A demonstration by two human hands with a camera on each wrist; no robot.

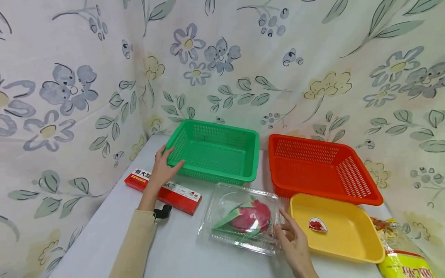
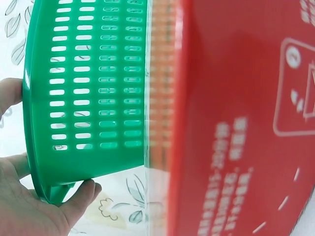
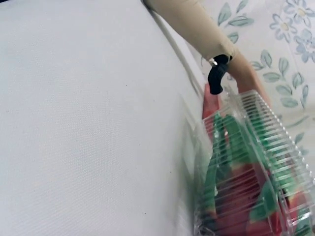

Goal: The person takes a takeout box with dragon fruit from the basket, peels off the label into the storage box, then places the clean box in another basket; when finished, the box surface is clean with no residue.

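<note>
At the left corner of the green plastic basket (image 1: 215,178) is my left hand (image 1: 163,166), with its fingers and thumb around the rim (image 2: 30,123). My right hand (image 1: 293,241) holds the right edge of a clear plastic clamshell box (image 1: 217,200). Inside this closed box lies a pink and green dragon fruit (image 1: 252,216). Under my left forearm a long red and white carton (image 1: 182,199) lies flat, and its printed red side fills much of the left wrist view. The right wrist view shows the box's ribbed side, with my right hand out of sight.
A red basket (image 1: 302,175) stands right of the green one. In front of it is a yellow tray (image 1: 340,235) with a small fruit sticker (image 1: 318,224) in it. A yellow-labelled plastic bag (image 1: 403,258) lies at the far right. Floral cloth (image 1: 222,77) hangs behind.
</note>
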